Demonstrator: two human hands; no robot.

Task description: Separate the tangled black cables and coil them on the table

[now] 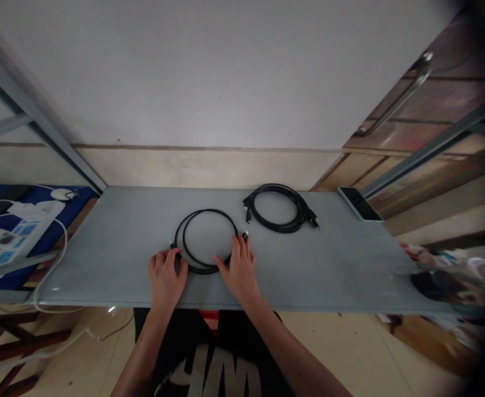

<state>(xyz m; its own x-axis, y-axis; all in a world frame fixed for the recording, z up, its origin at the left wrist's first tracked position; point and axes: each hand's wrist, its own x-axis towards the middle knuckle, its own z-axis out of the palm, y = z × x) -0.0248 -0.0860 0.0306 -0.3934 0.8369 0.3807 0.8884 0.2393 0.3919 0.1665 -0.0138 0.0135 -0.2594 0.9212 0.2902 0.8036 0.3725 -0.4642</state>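
A thin black cable (207, 210) lies in a loose loop of a couple of turns on the grey tabletop, directly in front of me. At the loop's left side, my left hand (166, 274) has its fingers curled and its thumb and forefinger closed on the cable by one plug (172, 245). My right hand (240, 271) grips the right side of the loop, thumb inside it and fingers over the cable. The other plug (245, 235) sticks out past those fingertips. Farther back to the right rests a thicker black coiled cable (276, 227), its plugs lying at both sides; neither hand touches it.
A phone (361, 204) lies at the table's back right corner. On the left, a white power strip (27, 234) with chargers sits on a blue surface, and a white cord (56, 264) droops over the table's left edge. Metal posts (80, 165) and a wall border the table.
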